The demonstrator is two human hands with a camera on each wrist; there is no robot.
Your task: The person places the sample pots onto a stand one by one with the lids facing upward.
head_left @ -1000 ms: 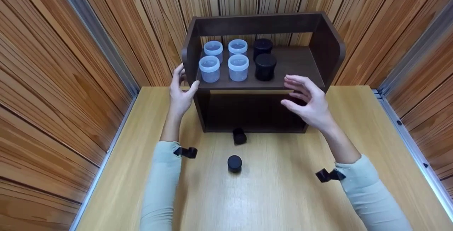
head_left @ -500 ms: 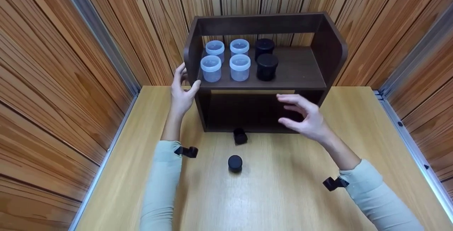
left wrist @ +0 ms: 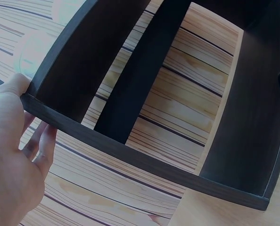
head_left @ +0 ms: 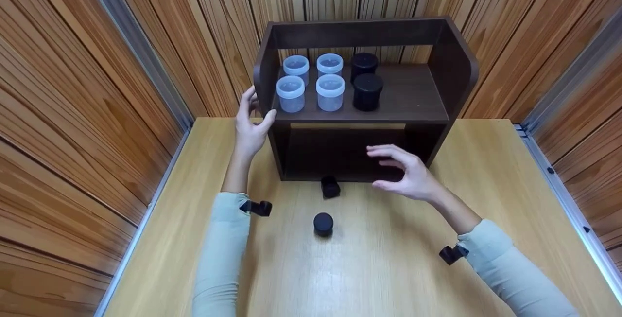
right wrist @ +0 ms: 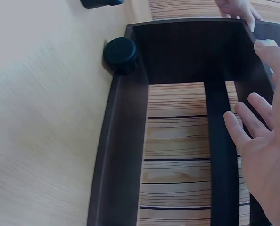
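Observation:
My left hand grips the left side panel of a dark brown two-tier shelf, thumb at the front and fingers behind. The left wrist view shows this hand at the shelf's corner. My right hand hovers before the lower compartment, fingers spread apart from the thumb and holding nothing. Left of it, one small black jar sits right at the shelf's bottom front edge. A second black jar stands on the table nearer to me.
On the top tier, several translucent jars stand in two rows at the left. Beside them are two black jars. Wood-patterned walls enclose the table behind and at both sides.
My right hand has come down from the top tier's front edge and shifted left to the lower compartment. The left hand keeps its grip on the shelf. The jars stay put.

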